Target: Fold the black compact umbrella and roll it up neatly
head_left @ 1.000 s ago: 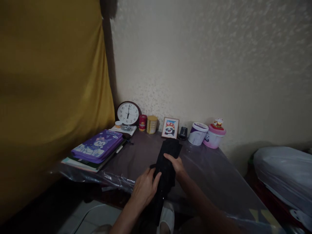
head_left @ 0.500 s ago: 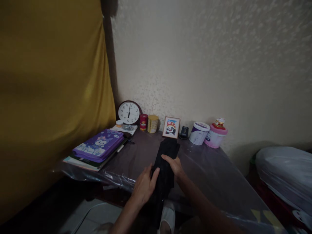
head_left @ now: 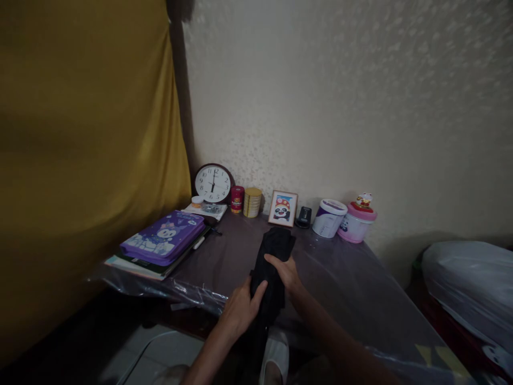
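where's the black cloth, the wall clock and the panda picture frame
black cloth (head_left: 276,247): head view, on its upper part lying on the table, beyond the hands.
wall clock (head_left: 212,183): head view, on the middle of its white dial.
panda picture frame (head_left: 282,208): head view, on the panda picture inside the frame.

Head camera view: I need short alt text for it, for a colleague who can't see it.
Two bare hands, left hand and right hand, grip a long black folded cloth lying on a dark plastic-covered table. Along the wall stand a round white-faced clock, a small framed panda picture and a pink-lidded tub; a purple cartoon case lies at left.
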